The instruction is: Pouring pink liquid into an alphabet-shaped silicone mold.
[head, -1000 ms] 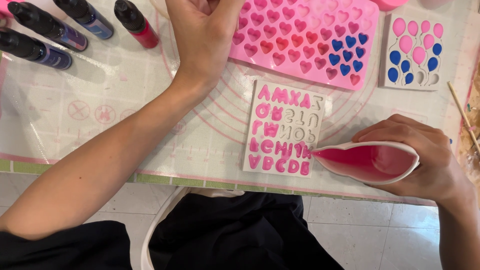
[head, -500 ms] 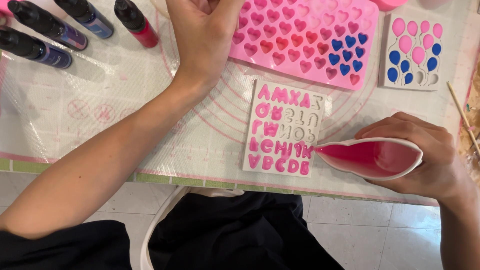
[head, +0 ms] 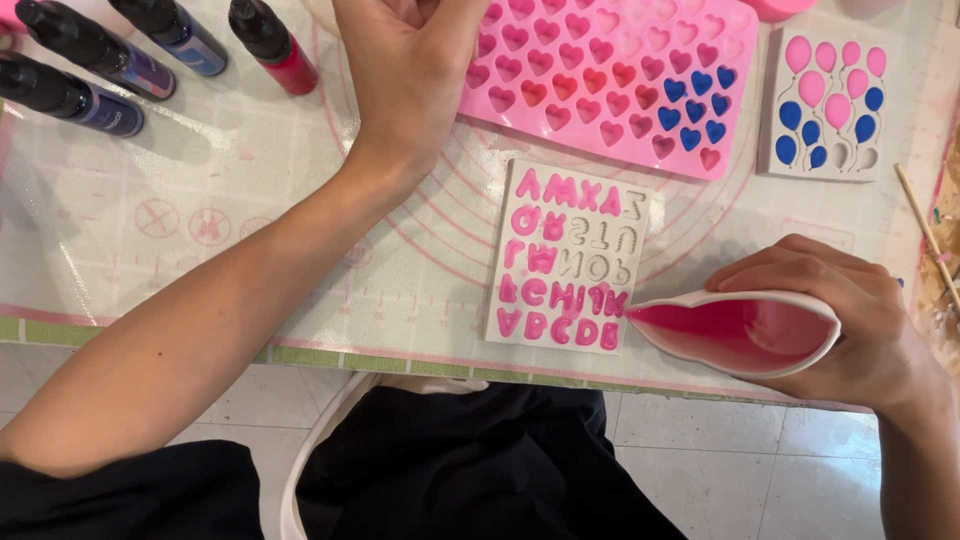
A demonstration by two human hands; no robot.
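— Hands?
— Right hand [head: 850, 320] squeezes a cup [head: 745, 330] of pink liquid, spout at the letter mould [head: 570, 255]. Left hand [head: 410, 60] rests by the heart mould [head: 620, 80].
— Open?
— Can't tell; its fingers are cut off above.

Four dark-capped dye bottles [head: 180, 38] are lying at the top left of the pale mat [head: 150, 230]. A white balloon mould [head: 828, 105] is sitting top right, a wooden stick [head: 925, 232] resting just beside it.

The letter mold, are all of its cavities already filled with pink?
No, the white letter mold still has several unfilled, pale cavities in its upper right rows, while the rest hold pink liquid.
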